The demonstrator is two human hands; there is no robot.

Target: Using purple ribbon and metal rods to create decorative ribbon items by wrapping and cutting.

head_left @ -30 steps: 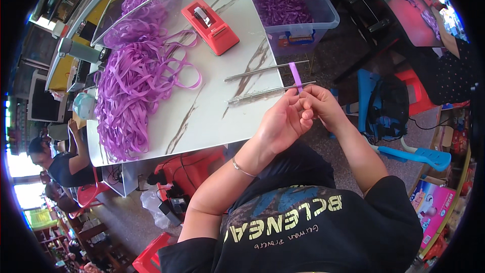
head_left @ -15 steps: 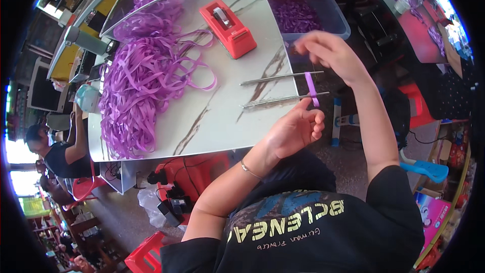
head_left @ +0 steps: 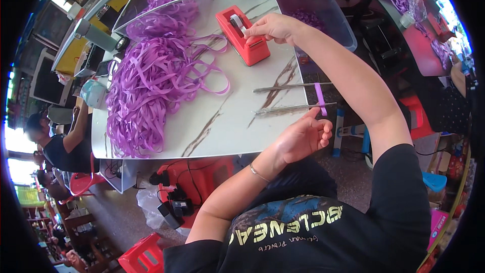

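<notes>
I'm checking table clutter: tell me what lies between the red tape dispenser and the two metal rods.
In the head view, only bare marbled tabletop lies between the red tape dispenser and the two metal rods.

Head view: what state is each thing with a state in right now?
Red plastic tape dispenser: upright on table, right hand at its roll.
Short purple ribbon strip: looped around two thin metal rods.
Left hand: beside strip, fingers curled.
Purple ribbon heap: loose, tangled.
</notes>
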